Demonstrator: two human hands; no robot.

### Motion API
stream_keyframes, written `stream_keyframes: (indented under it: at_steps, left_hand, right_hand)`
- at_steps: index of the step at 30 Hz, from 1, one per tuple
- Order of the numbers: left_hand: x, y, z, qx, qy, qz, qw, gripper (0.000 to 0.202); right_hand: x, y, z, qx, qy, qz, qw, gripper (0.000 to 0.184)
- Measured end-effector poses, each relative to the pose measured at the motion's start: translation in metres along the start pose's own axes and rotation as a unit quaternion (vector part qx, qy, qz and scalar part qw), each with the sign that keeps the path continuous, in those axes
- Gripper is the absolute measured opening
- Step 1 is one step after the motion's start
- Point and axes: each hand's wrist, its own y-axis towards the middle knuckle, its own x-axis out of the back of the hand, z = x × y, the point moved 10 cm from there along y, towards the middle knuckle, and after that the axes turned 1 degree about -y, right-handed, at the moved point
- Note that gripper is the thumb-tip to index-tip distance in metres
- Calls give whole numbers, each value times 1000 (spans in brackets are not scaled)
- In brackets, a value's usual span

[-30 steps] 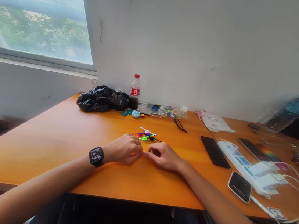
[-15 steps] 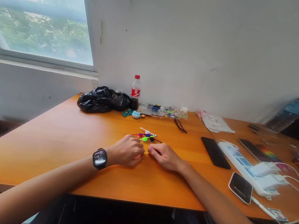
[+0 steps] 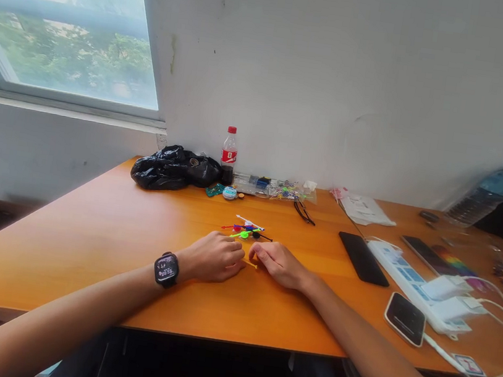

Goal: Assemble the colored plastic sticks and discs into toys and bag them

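My left hand (image 3: 216,258), with a black watch (image 3: 166,269) on its wrist, rests on the orange table (image 3: 98,242) with the fingers curled in. My right hand (image 3: 276,262) lies close beside it, fingers pinched. A thin yellow-orange stick (image 3: 250,264) runs between the two sets of fingertips, low over the table. Just beyond the hands lies a small pile of coloured sticks and small parts (image 3: 247,230): red, blue, green, white and black.
Along the wall stand a black plastic bag (image 3: 172,168), a red-capped cola bottle (image 3: 229,152) and clear packets of small parts (image 3: 273,187). To the right lie a black phone (image 3: 364,258), a white power strip (image 3: 411,279) with chargers and cables, and another phone (image 3: 405,317).
Both hands have stayed together at the table's middle and shifted slightly. The yellow-orange stick now shows more plainly between the fingertips. The view has drifted a little.
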Motion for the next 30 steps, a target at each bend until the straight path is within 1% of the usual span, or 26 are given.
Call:
stream_keyframes:
  at_steps: [2, 7, 9, 13, 15, 16, 17, 19, 20, 22, 23, 25, 27, 29, 30]
  left_hand:
    - [2, 2, 1, -2, -9, 1, 1000, 31]
    - [13, 4, 7, 1, -61, -6, 998, 31]
    - [14, 3, 9, 5, -81, -8, 997, 30]
    - [4, 2, 9, 10, -96, 0, 995, 24]
    - [1, 2, 9, 10, -92, 4, 996, 26]
    - [2, 3, 11, 14, -93, -1, 996, 28]
    - [6, 3, 16, 26, -101, -16, 994, 28]
    - [19, 2, 36, 80, -133, -67, 986, 26]
    - [27, -1, 52, 128, -152, -103, 975, 27]
    - [37, -13, 86, 226, -164, -158, 947, 30]
    - [37, -18, 99, 257, -163, -168, 938, 30]
    - [30, -29, 122, 315, -166, -168, 919, 30]
    - [17, -39, 140, 356, -189, -156, 902, 31]
    - [1, -40, 146, 357, -203, -118, 904, 31]
    - [-6, -39, 146, 346, -206, -103, 910, 32]
  right_hand:
    - [5, -1, -2, -5, -1, -15, 1000, 57]
    - [30, -3, -8, -16, -6, -90, 996, 67]
    - [36, -3, -13, -25, -10, -106, 994, 70]
    - [35, -2, -19, -34, -18, -99, 994, 69]
    - [31, -1, -19, -30, -21, -89, 995, 67]
    - [30, -1, -19, -28, -21, -86, 996, 65]
    - [29, 0, -20, -26, -21, -83, 996, 64]
    - [29, 0, -20, -22, -21, -83, 996, 61]
    - [30, 1, -19, -18, -22, -87, 996, 58]
    - [35, 1, -18, -8, -26, -107, 994, 53]
    - [38, 1, -17, -3, -31, -121, 992, 50]
    - [45, 2, -16, 2, -44, -153, 987, 44]
    - [50, 1, -14, 9, -59, -177, 982, 36]
    - [51, 1, -13, 16, -71, -189, 979, 27]
    - [51, 2, -15, 17, -76, -190, 979, 25]
